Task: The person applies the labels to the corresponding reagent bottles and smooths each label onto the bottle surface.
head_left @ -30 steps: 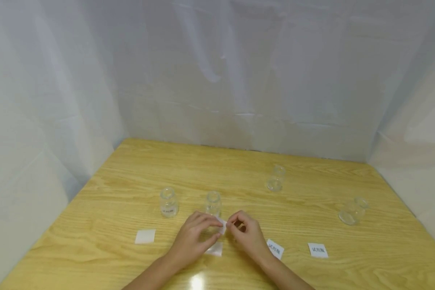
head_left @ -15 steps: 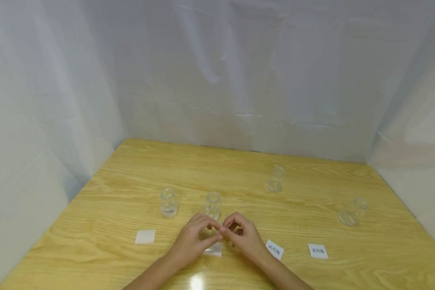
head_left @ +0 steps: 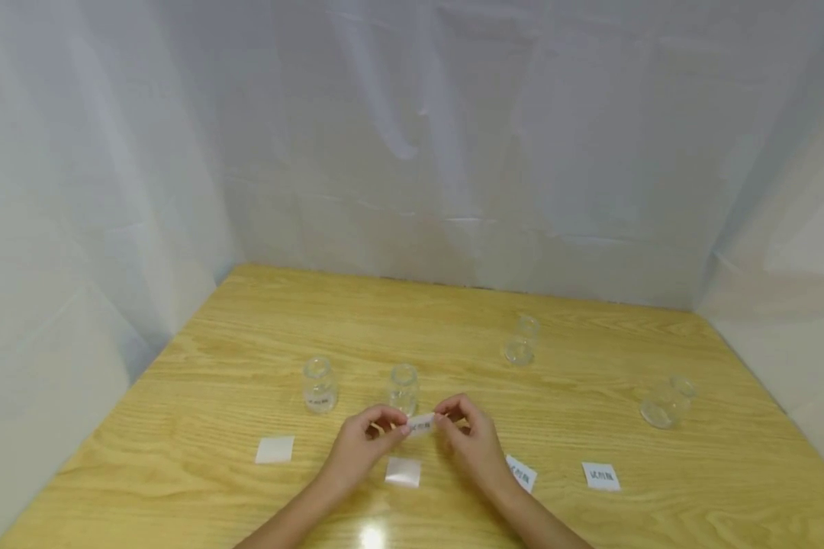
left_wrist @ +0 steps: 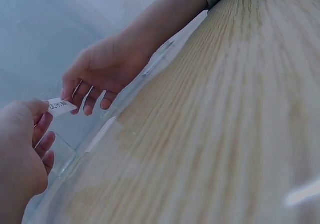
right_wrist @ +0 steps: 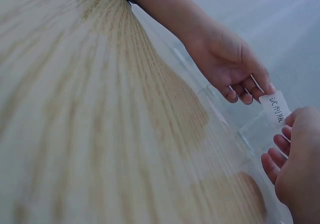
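Note:
Between my two hands a small white label [head_left: 421, 424] with printed dark characters is stretched above the table. My left hand [head_left: 360, 446] pinches its left edge between thumb and forefinger. At its other edge, the thumb and forefinger of my right hand [head_left: 472, 442] pinch it too. The print also shows on the label [right_wrist: 274, 108] in the right wrist view and on the label [left_wrist: 60, 106] in the left wrist view. Just behind it stands a clear glass bottle [head_left: 403, 389]. Below my hands lies a blank, shiny backing square [head_left: 403, 472].
A glass bottle with a label [head_left: 319, 387] stands at left, with another blank square [head_left: 275, 449] in front. Two printed labels lie at right, one label [head_left: 600, 476] farther out than the other label [head_left: 521, 473]. Bottles stand at back right [head_left: 522, 343] and far right [head_left: 667, 402].
My hands have drawn slightly apart and the label has turned, so its printed side now faces the head camera. The backing square below is now fully uncovered.

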`<state>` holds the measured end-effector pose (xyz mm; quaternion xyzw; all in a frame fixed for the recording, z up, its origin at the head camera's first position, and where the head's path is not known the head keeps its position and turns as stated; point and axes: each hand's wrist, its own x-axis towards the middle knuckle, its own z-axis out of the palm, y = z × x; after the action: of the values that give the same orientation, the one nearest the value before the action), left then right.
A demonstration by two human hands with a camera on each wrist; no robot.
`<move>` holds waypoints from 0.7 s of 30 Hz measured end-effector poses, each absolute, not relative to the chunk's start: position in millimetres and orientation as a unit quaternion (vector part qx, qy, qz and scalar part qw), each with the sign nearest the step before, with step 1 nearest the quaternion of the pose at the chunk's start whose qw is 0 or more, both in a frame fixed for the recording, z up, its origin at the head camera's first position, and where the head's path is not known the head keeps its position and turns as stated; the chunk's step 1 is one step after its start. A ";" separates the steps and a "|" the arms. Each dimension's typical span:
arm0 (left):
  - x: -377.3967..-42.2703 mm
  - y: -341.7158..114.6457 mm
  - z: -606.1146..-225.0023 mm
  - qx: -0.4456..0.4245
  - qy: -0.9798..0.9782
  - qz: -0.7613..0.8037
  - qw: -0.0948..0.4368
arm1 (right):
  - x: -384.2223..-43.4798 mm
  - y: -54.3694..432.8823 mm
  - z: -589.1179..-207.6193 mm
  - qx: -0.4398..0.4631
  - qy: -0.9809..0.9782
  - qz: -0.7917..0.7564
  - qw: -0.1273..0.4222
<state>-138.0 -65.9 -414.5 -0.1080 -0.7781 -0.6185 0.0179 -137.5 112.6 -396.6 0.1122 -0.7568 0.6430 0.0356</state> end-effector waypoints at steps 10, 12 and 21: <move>-140.3 -67.1 -415.6 -0.090 -0.792 -0.604 0.026 | -136.5 110.3 -394.6 0.125 -0.782 0.609 0.037; -141.0 -67.5 -417.3 -0.099 -0.800 -0.590 0.041 | -136.8 109.9 -394.0 0.131 -0.791 0.595 0.054; -142.1 -68.4 -421.4 -0.128 -0.852 -0.478 0.170 | -142.0 105.7 -394.4 0.191 -0.798 0.561 0.107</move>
<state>-142.1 -68.4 -421.4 -0.1282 -0.8525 -0.4776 0.1696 -142.0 105.7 -394.4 0.1906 -0.7985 0.5610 0.1067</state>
